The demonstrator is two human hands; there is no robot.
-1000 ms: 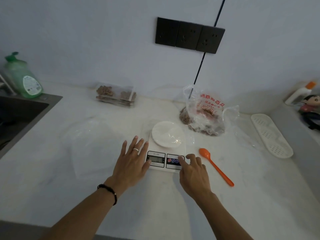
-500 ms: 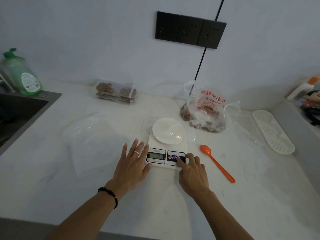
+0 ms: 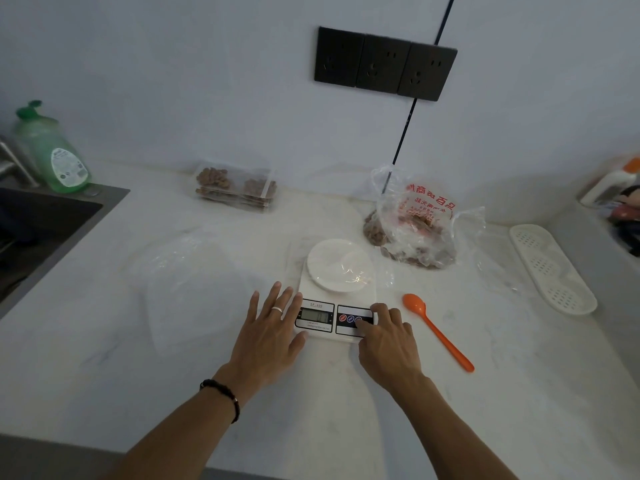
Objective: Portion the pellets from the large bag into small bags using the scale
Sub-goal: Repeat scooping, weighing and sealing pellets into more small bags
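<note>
A: Where is the scale (image 3: 336, 299) placed?

B: It is seen at the middle of the white desk (image 3: 346, 393), a clear film draped over its round white platter (image 3: 341, 265).

A: State of the fingers?

B: The left hand (image 3: 268, 337) is laid flat against the scale's left edge, fingers spread and straight. The right hand (image 3: 389, 344) is loosely curled, its index fingertip pressed on the scale's button panel; nothing is held.

A: Pellets?

B: The large bag (image 3: 414, 225) of brown pellets is slumped behind and to the right of the scale. Filled small bags (image 3: 235, 187) are stacked behind and to its left. Empty bags (image 3: 187, 282) lie left of the scale; an orange spoon (image 3: 437, 330) lies to its right.
</note>
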